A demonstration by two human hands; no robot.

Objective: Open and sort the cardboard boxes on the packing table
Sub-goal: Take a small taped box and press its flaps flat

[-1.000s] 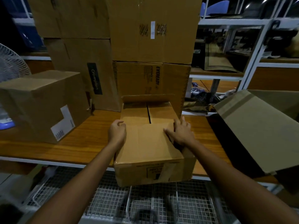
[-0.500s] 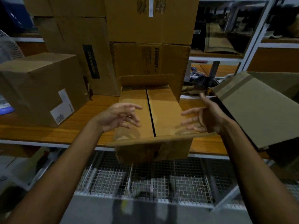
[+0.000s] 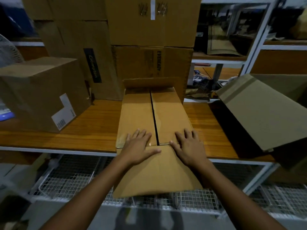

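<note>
Two bare hands lie flat, fingers spread and palms down, on the central cardboard box (image 3: pixel 154 118), gripping nothing. Left hand (image 3: pixel 138 146) rests on the left top flap; right hand (image 3: pixel 188 146) on the right top flap. Both sit where those flaps meet the near flap (image 3: pixel 157 173), which hangs out toward the camera past the table edge.

Central box: plain brown corrugated board, matte, rectangular, standing on the wooden packing table (image 3: pixel 93 128). Its two long top flaps are folded down, with a narrow dark slit running between them front to back. Far flap (image 3: pixel 150 83) stands upright.

Left of the central box: a closed brown box (image 3: pixel 39 92) with a white printed label on its side, well apart. Behind the central box: a stack of large cartons (image 3: pixel 152 35), the lower one touching or just behind the upright flap; cannot tell which. A tall carton with a dark vertical logo strip (image 3: pixel 93 65) stands behind and to the left. Right of the central box: a tilted box (image 3: pixel 264 112) with a smooth tape band across it.

Table surface: orange wood grain, white edge. Below the table: white wire mesh (image 3: pixel 69 181)
</note>
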